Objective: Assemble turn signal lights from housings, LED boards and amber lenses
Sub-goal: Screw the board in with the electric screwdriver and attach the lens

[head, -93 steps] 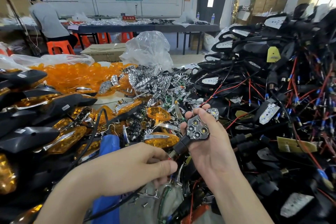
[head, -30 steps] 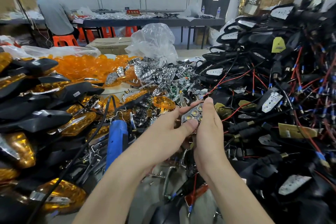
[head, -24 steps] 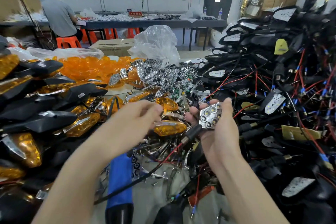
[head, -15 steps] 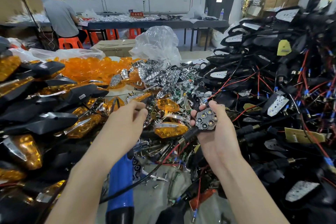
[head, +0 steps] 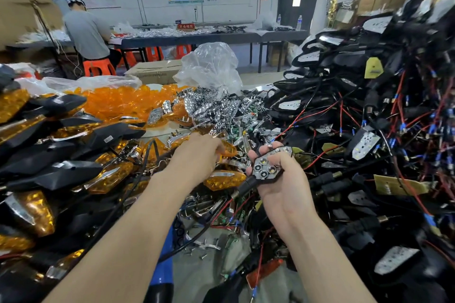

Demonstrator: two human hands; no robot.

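My right hand (head: 280, 189) holds a black turn signal housing (head: 267, 167) face up, with a chrome reflector and several LEDs showing in it; its black stalk points down and left. My left hand (head: 197, 157) reaches forward onto an amber lens (head: 229, 150) lying in the parts pile, fingers curled over it. A second amber lens with a chrome strip (head: 224, 178) lies just below, between my two hands.
Finished amber and black signals (head: 61, 155) are stacked at left. Loose amber lenses (head: 123, 101) and chrome reflectors (head: 211, 108) lie ahead. A tall heap of black wired housings (head: 381, 118) fills the right. A blue tool (head: 162, 265) lies under my left arm. A person sits at back left.
My left hand left the housing, swung left, then reached forward and right onto an amber lens. My right hand kept hold of the housing and tilted it face up.
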